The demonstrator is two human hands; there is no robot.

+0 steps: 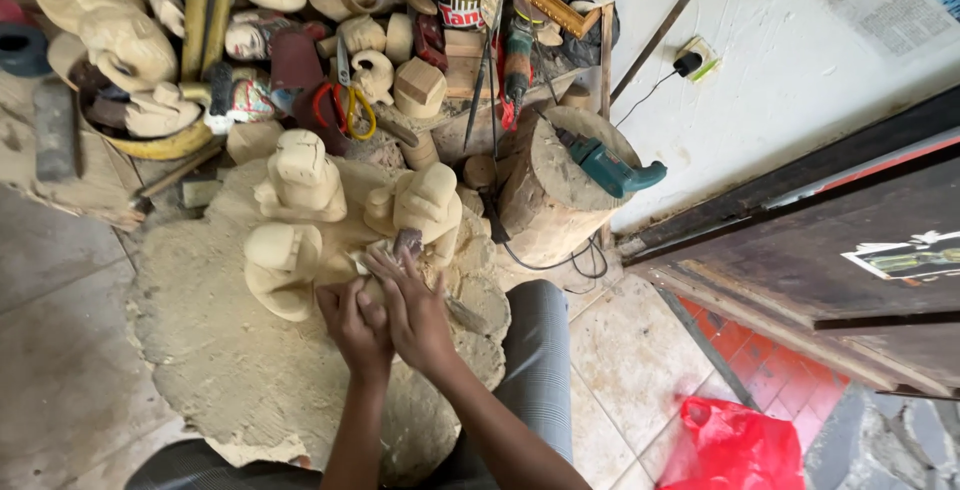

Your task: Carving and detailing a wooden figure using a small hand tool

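I look down at a pale wooden carving (425, 208) standing on a thick slab of wood (230, 350) covered in sawdust. My right hand (412, 305) presses a small brownish piece, seemingly sandpaper (407, 242), against the carving's base. My left hand (353, 328) lies right beside it, fingers curled and pressed to the same spot; what it grips is hidden. Two more pale carved figures (300, 180) (282, 265) stand just left of my hands.
A tree-stump block (545, 190) with a teal power tool (610, 168) stands to the right. Behind lie many carvings (125, 50), scissors (350, 105), wood blocks and hand tools. A dark door (820, 250) and a red plastic bag (735, 445) are at right.
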